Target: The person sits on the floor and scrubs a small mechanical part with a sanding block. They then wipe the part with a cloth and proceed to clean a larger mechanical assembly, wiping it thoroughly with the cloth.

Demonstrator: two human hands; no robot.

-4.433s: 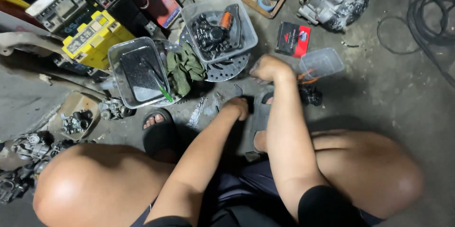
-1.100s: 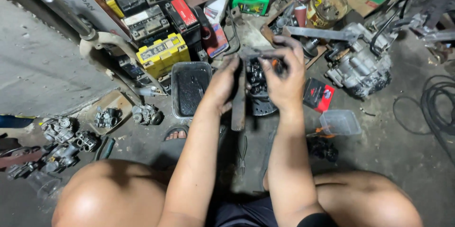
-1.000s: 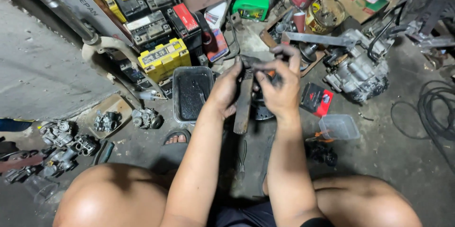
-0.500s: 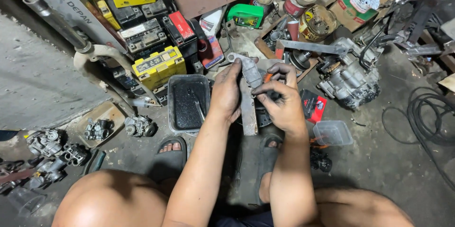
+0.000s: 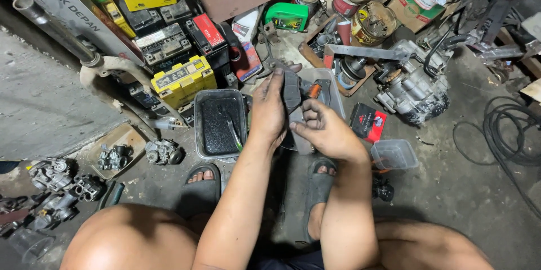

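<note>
My left hand [image 5: 267, 109] grips a flat, dark grey metal part [image 5: 291, 91] from the left, fingers wrapped along its edge. My right hand [image 5: 326, 132] pinches the lower, lighter end of the same part from the right. Both hands hold it up in front of me, above my sandalled feet [image 5: 202, 186]. Behind the hands is a clear plastic tub [image 5: 332, 87] with small parts and an orange-handled tool in it; my hands hide most of it.
A black tray of oily liquid [image 5: 218, 124] sits left of my hands. A small clear box [image 5: 394, 154], a red-black packet [image 5: 367, 121] and an engine block [image 5: 410, 88] lie to the right. Batteries [image 5: 183, 81], cans [image 5: 372, 22], carburettors [image 5: 163, 150] and cables [image 5: 499, 135] crowd the floor.
My hands came up from the floor with the dark part and keep hold of it. My right hand has slid lower along it, and the view has shifted slightly.
</note>
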